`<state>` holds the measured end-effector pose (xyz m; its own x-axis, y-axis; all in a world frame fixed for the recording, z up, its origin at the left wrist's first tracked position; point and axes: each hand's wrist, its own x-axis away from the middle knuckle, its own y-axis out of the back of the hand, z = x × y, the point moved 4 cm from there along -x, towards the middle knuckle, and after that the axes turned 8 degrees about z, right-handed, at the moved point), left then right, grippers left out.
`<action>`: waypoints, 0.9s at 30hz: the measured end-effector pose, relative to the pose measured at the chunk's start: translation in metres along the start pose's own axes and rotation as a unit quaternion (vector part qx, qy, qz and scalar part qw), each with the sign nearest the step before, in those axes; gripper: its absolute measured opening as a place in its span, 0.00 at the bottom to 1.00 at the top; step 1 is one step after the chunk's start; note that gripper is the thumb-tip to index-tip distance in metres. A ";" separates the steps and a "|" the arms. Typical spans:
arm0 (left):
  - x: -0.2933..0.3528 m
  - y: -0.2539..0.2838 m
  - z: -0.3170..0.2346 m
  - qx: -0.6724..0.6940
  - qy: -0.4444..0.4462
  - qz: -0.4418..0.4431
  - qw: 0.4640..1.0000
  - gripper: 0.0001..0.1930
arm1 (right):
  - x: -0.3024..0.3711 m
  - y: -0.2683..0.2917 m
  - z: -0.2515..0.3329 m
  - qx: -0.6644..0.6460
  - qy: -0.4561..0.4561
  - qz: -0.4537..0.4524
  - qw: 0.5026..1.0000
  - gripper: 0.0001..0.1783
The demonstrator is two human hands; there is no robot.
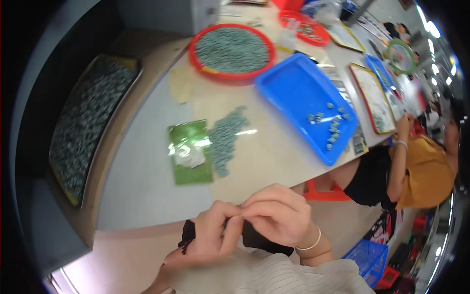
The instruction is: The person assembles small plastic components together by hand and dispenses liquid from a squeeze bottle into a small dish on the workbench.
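Just off the table's near edge, my left hand (218, 230) and my right hand (279, 213) meet fingertip to fingertip. Both are closed in a pinch; whatever lies between the fingers is too small or hidden to make out. Beyond them on the table is a green packet (191, 171) with a crumpled clear-white plastic piece (188, 154) on it. Beside the packet spreads a loose pile of small grey-green pieces (225, 139). A blue tray (289, 88) farther right holds several small round greenish pieces (335, 125) toward its near end.
A round red tray (270, 54) full of grey-green pieces stands at the back. At the left, a long tray (93, 122) of similar pieces sits on a shelf. Another red tray (320, 36) is farther back. A person in a mustard top (426, 171) sits at the right.
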<state>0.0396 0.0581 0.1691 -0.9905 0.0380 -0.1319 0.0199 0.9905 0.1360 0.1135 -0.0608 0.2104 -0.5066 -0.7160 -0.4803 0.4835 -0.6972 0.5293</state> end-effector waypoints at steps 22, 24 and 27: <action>0.025 0.019 0.013 0.734 -0.005 0.101 0.672 0.15 | -0.102 -0.040 -0.012 0.283 0.125 0.126 0.943 0.06; 0.026 0.016 0.015 0.755 0.075 0.090 0.645 0.12 | -0.104 -0.046 -0.014 0.309 0.125 0.158 0.930 0.06; 0.025 0.017 0.011 0.718 0.089 0.086 0.685 0.09 | -0.105 -0.049 -0.016 0.346 0.128 0.175 0.913 0.06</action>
<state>0.0170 0.0775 0.1572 -0.9553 0.2798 -0.0957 0.1242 0.0858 -0.9885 0.1543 0.0475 0.2236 -0.1817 -0.9373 -0.2973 -0.0274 -0.2974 0.9544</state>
